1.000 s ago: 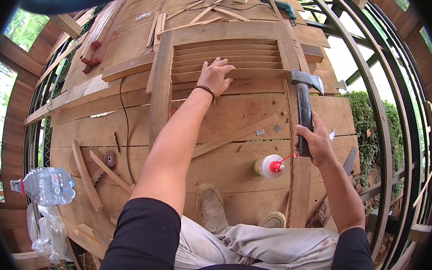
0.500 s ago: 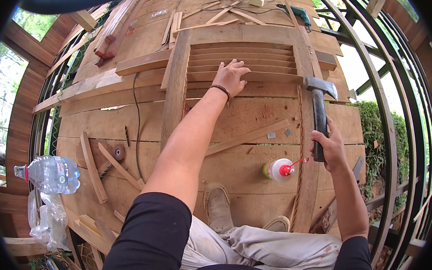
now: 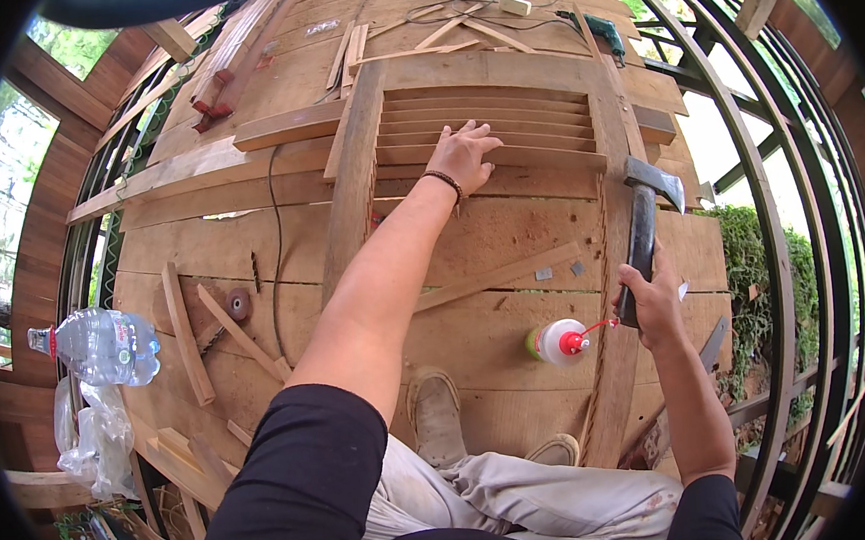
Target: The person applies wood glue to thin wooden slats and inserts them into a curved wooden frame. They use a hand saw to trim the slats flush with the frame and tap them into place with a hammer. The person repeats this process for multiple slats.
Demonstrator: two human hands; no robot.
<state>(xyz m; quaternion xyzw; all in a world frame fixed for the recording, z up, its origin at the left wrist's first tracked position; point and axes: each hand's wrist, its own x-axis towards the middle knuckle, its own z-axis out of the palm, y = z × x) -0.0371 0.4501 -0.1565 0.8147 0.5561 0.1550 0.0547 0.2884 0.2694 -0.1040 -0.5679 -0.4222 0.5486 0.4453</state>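
Note:
My left hand [image 3: 464, 155] rests, fingers spread, on the nearest of several thin wooden slats [image 3: 503, 135] set across a wooden louvred frame [image 3: 355, 190]. My right hand [image 3: 652, 297] is wrapped round the black handle of a hatchet [image 3: 640, 225]. Its steel head is up, with the flared edge to the right, and it hangs beside the frame's right side rail [image 3: 615, 227]. Just left of my right hand stands a white glue bottle [image 3: 565, 341] with a red cap and thin red nozzle. The left palm hides part of the slat.
A plastic bottle [image 3: 107, 347] lies at the left edge by a clear bag [image 3: 99, 444]. Loose wood strips [image 3: 188, 332] and a drill bit [image 3: 255, 270] lie on the plank floor [image 3: 502, 406]. Farther off are a green power drill [image 3: 601, 37], cables and long boards [image 3: 287, 128].
My right hand has shifted slightly, and the hatchet head has moved a little right and nearer to me, away from the rail. My left hand stays on the slat.

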